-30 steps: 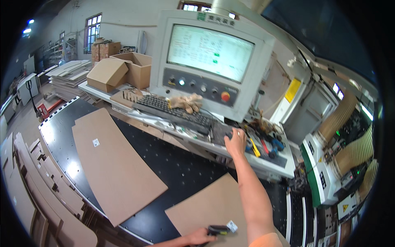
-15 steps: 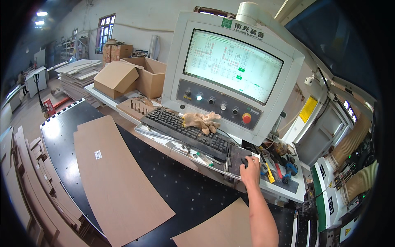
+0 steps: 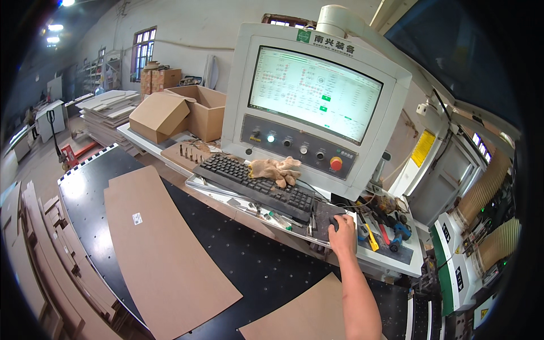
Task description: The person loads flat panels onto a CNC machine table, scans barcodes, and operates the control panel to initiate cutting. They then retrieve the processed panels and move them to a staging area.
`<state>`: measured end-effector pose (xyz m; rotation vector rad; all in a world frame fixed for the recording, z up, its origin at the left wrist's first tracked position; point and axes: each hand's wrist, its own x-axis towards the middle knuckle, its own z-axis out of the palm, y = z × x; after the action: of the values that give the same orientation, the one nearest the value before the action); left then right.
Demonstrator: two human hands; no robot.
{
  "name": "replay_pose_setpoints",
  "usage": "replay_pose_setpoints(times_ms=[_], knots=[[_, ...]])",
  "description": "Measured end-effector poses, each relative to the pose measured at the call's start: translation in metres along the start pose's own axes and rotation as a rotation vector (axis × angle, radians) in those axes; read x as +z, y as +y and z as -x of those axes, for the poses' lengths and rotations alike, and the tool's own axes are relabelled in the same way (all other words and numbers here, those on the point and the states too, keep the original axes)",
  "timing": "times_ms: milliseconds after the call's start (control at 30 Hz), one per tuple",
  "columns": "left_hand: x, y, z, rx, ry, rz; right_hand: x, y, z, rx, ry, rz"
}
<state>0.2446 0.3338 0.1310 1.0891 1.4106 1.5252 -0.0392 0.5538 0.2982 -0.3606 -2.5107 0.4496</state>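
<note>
White worktop spreads below a monitor. The right hand curls its fingers over a half-hidden mouse near the worktop's front edge, long axis roughly toward the monitor; keyboard left, yellow tool right.

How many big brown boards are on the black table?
2: the left board with a white label; the lower board beside the right forearm, partly cut off. More might hide underneath.

The bare right forearm extends up from the lower edge; the right hand sits palm down, loosely curled.
</note>
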Motion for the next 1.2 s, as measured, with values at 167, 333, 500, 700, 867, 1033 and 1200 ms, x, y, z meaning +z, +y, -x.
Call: replay_pose_setpoints(times_ms=[167, 333, 500, 700, 867, 1033, 1200], knots=[[-0.001, -0.004, 0.0, -0.163, -0.103, 0.041, 0.001, 0.0, 0.0, 0.001, -0.005, 0.005], [0.004, -0.017, -0.004, 0.009, -0.034, 0.006, 0.002, 0.001, 0.0, 0.001, -0.012, 0.002], [0.006, -0.014, -0.006, 0.111, -0.03, 0.114, 0.007, 0.006, -0.001, -0.047, 0.03, -0.003], [-0.002, 0.0, -0.003, -0.123, -0.093, 0.017, 0.01, 0.009, -0.002, -0.026, 0.021, -0.006], [-0.002, 0.012, -0.003, -0.045, -0.032, 0.071, 0.008, 0.007, -0.001, -0.009, 0.014, 0.001], [-0.009, 0.011, -0.003, -0.399, -0.228, 0.107, 0.009, 0.006, -0.002, -0.013, 0.018, 0.006], [-0.002, -0.013, -0.007, -0.254, -0.172, -0.02, 0.007, 0.005, -0.001, 0.004, -0.015, 0.003]])
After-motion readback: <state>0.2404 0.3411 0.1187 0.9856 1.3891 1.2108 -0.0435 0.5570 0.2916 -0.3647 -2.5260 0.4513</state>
